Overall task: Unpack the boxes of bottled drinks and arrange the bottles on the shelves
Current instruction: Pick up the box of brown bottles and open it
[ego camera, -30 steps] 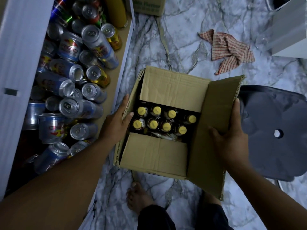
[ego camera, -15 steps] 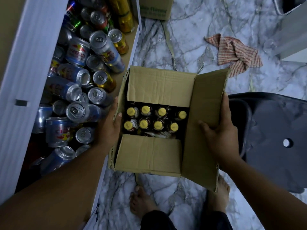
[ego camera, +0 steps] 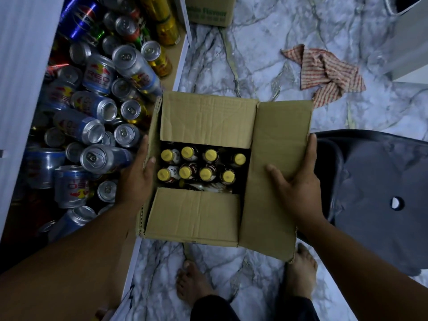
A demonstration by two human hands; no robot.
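An open cardboard box is held up in front of me, over the marble floor. Inside stand several dark bottles with yellow caps, seen between the flaps. My left hand grips the box's left wall, thumb over the rim. My right hand holds the folded-out right flap, thumb on top and fingers round its outer edge. The box's left side sits against the low shelf on the left.
The shelf holds a heap of drink cans, some lying down. A dark plastic stool stands right of the box. A striped cloth lies on the floor; another carton is at the top. My bare feet are below.
The box has moved left, towards the shelf of cans, with both hands keeping hold of it. The right flap has folded out flatter.
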